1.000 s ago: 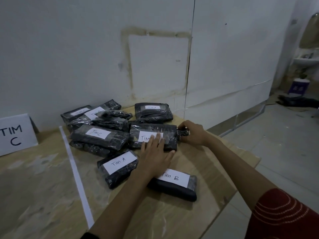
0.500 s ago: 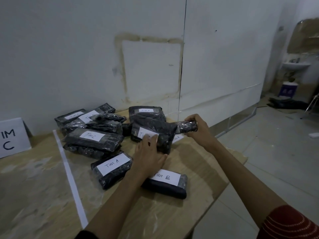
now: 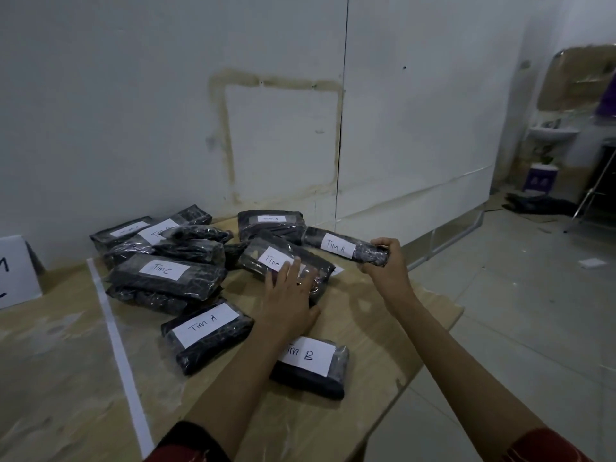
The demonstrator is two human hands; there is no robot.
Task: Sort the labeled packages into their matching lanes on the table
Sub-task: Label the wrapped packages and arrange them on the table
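Several flat black packages, wrapped in crinkly film with white paper labels, lay heaped just right of the white tape line on the plywood worktop. The left hand pressed flat, fingers straight, on the middle package. Furthest right, the right hand was curled round one end of the Tim A package, whose long axis ran leftward over the heap.

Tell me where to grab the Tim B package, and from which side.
Probably the right end, coming from the right. The Tim B package lies flat near the front edge of the table; that end is free, with bare board beside it, while the left forearm crosses its other end. Pinch across the short width.
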